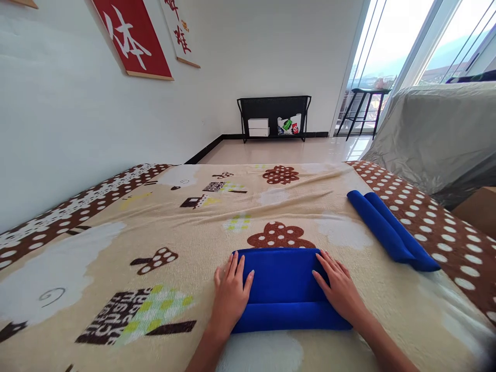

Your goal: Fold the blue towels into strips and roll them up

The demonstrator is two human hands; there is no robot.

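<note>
A folded, plain blue cloth [284, 276] lies on the bed in front of me, with a rounded fold running along its near edge. My left hand [232, 289] rests flat over its left side, fingers stretched out and pointing away from me. On the opposite side, my right hand [337, 284] presses lightly on the cloth's right edge with its fingers spread. Neither hand is wrapped round the cloth. Further right sits a second blue cloth [391, 230], rolled or folded into two long side-by-side ridges, which no hand touches.
A cream patterned blanket [194, 237] with brown polka-dot borders covers the bed, slightly wrinkled. Past its far edge, a black rack [273, 108] holds white boxes [258, 127]. On the right are a plastic-covered piece of furniture [442, 129] and a black stool [360, 111].
</note>
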